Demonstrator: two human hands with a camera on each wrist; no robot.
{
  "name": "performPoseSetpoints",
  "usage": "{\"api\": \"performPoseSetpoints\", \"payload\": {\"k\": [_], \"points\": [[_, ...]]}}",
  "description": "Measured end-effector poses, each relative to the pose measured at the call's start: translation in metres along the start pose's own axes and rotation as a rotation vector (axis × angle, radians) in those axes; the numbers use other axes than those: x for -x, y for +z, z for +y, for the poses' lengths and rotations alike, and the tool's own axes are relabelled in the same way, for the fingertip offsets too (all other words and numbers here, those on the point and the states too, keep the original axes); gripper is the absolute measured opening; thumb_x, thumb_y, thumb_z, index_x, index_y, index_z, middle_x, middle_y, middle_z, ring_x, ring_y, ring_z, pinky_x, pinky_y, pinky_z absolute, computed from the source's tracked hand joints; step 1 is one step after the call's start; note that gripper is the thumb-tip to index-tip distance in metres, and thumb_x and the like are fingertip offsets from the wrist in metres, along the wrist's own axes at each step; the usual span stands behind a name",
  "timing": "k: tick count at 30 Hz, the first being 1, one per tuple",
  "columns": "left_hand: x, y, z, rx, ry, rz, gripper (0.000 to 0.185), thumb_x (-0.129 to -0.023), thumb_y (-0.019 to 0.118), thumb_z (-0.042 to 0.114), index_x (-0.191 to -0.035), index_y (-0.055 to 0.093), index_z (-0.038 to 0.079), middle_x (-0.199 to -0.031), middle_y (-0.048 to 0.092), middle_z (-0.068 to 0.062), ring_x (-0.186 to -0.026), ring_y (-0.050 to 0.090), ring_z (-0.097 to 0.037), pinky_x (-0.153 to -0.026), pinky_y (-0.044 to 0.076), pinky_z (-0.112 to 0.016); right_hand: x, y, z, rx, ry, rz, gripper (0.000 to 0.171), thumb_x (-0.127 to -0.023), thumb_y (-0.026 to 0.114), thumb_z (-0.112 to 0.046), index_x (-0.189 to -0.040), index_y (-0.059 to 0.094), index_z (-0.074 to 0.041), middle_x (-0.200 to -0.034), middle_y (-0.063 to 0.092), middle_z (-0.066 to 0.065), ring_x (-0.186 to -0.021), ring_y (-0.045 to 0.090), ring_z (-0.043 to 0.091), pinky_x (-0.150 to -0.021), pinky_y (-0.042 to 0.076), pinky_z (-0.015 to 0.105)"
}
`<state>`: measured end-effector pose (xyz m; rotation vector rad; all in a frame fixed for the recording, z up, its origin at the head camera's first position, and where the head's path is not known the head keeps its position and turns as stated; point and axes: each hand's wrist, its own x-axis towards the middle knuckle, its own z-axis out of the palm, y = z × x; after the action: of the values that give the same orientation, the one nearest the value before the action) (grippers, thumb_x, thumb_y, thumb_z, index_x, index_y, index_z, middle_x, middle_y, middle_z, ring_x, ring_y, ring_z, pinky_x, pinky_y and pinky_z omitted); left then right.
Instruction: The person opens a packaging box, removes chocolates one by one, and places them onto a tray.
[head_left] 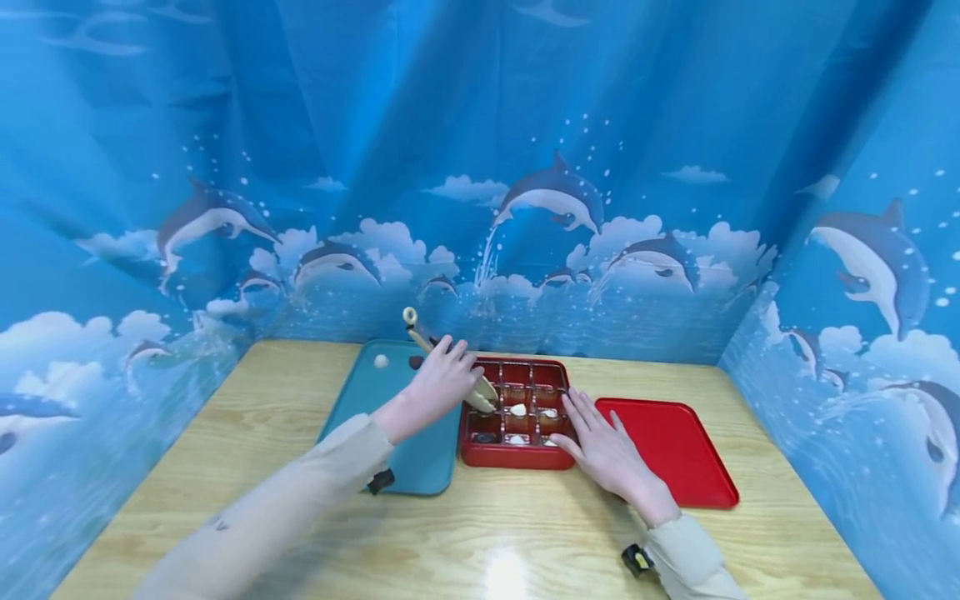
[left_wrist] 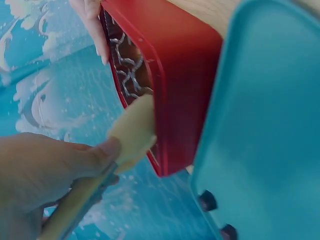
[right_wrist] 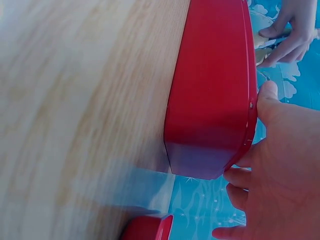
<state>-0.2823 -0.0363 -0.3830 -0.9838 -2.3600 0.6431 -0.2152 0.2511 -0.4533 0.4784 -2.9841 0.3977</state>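
A red divided box (head_left: 517, 457) stands on the table, with small white pieces (head_left: 518, 410) in several compartments and a dark piece (head_left: 483, 437) in the front left one. My left hand (head_left: 441, 382) grips cream-coloured tongs (left_wrist: 134, 127) with a ring at the handle end. Their broad tips reach down into the box's left column; what lies between them is hidden. On the box's right rim rests my right hand (head_left: 603, 450), its fingers extended along the edge and its thumb at the front corner (right_wrist: 268, 90).
Left of the box lies a blue tray (head_left: 423, 467) bearing a white piece (head_left: 381, 361) and dark pieces (left_wrist: 207, 200) near its far edge. A flat red tray or lid (head_left: 675, 454) lies to the right. Behind the wooden table (head_left: 420, 542) hangs a dolphin-print curtain (head_left: 480, 125).
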Motion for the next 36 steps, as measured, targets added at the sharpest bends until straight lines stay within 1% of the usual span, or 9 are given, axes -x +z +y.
{"api": "performPoseSetpoints", "payload": {"k": [3, 7, 9, 12, 15, 18, 25, 30, 36], "points": [[0.011, 0.008, -0.004, 0.06, -0.029, 0.082, 0.021, -0.092, 0.075, 0.029, -0.112, 0.076, 0.024, -0.105, 0.069, -0.001, -0.099, 0.056, -0.025, -0.087, 0.042, -0.042, 0.0, 0.0, 0.0, -0.005, -0.001, 0.006, 0.078, -0.102, 0.05, -0.053, -0.159, 0.03, -0.004, -0.166, 0.024, 0.015, -0.153, 0.02, 0.038, -0.117, 0.018, 0.068], [0.024, 0.017, -0.008, 0.135, -0.071, 0.121, 0.033, -0.09, 0.075, 0.034, -0.121, 0.072, 0.024, -0.108, 0.067, -0.002, -0.1, 0.055, -0.026, -0.086, 0.043, -0.041, 0.0, 0.001, 0.0, -0.012, -0.014, 0.015, 0.078, -0.102, 0.051, -0.053, -0.158, 0.031, -0.003, -0.166, 0.025, 0.017, -0.152, 0.021, 0.039, -0.116, 0.018, 0.069], [0.029, 0.021, -0.009, 0.177, -0.095, 0.139, 0.037, -0.09, 0.074, 0.034, -0.125, 0.07, 0.024, -0.108, 0.066, -0.003, -0.101, 0.056, -0.027, -0.087, 0.044, -0.043, 0.0, 0.002, 0.001, -0.009, -0.021, 0.015, 0.079, -0.103, 0.047, -0.056, -0.159, 0.03, -0.003, -0.166, 0.024, 0.017, -0.152, 0.021, 0.039, -0.116, 0.019, 0.069], [0.037, 0.026, -0.01, 0.244, -0.133, 0.192, 0.04, -0.089, 0.074, 0.034, -0.127, 0.069, 0.022, -0.109, 0.066, -0.005, -0.101, 0.057, -0.028, -0.087, 0.046, -0.045, 0.0, 0.003, 0.003, -0.011, -0.031, 0.021, 0.081, -0.103, 0.044, -0.059, -0.158, 0.031, -0.002, -0.165, 0.026, 0.017, -0.151, 0.022, 0.04, -0.115, 0.019, 0.07], [0.044, 0.03, -0.01, 0.282, -0.165, 0.242, 0.041, -0.09, 0.074, 0.033, -0.129, 0.069, 0.022, -0.111, 0.068, -0.005, -0.102, 0.058, -0.028, -0.087, 0.047, -0.046, 0.0, 0.003, 0.003, -0.019, -0.046, 0.039, 0.08, -0.102, 0.046, -0.058, -0.157, 0.033, 0.0, -0.164, 0.028, 0.019, -0.15, 0.025, 0.042, -0.113, 0.02, 0.072], [0.05, 0.032, -0.012, 0.291, -0.198, 0.257, 0.041, -0.091, 0.073, 0.034, -0.13, 0.068, 0.024, -0.114, 0.068, -0.004, -0.102, 0.058, -0.027, -0.087, 0.047, -0.047, 0.001, 0.002, 0.001, -0.02, -0.041, 0.041, 0.079, -0.102, 0.05, -0.054, -0.157, 0.033, 0.0, -0.164, 0.028, 0.019, -0.15, 0.024, 0.042, -0.114, 0.02, 0.071], [0.066, 0.033, -0.022, 0.318, -0.286, 0.211, 0.045, -0.091, 0.074, 0.035, -0.134, 0.067, 0.024, -0.115, 0.067, -0.003, -0.104, 0.058, -0.027, -0.086, 0.046, -0.046, 0.0, 0.001, 0.0, -0.019, -0.029, 0.032, 0.077, -0.102, 0.054, -0.049, -0.158, 0.032, -0.001, -0.165, 0.027, 0.018, -0.151, 0.024, 0.041, -0.115, 0.02, 0.07], [0.081, 0.036, -0.035, 0.352, -0.334, 0.263, 0.044, -0.09, 0.076, 0.032, -0.132, 0.068, 0.021, -0.112, 0.069, -0.006, -0.103, 0.061, -0.03, -0.083, 0.049, -0.049, 0.0, 0.002, 0.001, -0.015, -0.024, 0.021, 0.077, -0.102, 0.052, -0.051, -0.158, 0.031, -0.002, -0.165, 0.026, 0.018, -0.151, 0.023, 0.041, -0.115, 0.02, 0.07], [0.103, 0.043, -0.052, 0.32, -0.388, 0.318, 0.044, -0.09, 0.075, 0.032, -0.131, 0.068, 0.017, -0.11, 0.07, -0.009, -0.1, 0.062, -0.033, -0.08, 0.048, -0.051, 0.0, 0.001, 0.001, -0.013, -0.017, 0.014, 0.078, -0.102, 0.052, -0.051, -0.158, 0.03, -0.002, -0.165, 0.024, 0.018, -0.151, 0.022, 0.041, -0.115, 0.018, 0.07]]}}
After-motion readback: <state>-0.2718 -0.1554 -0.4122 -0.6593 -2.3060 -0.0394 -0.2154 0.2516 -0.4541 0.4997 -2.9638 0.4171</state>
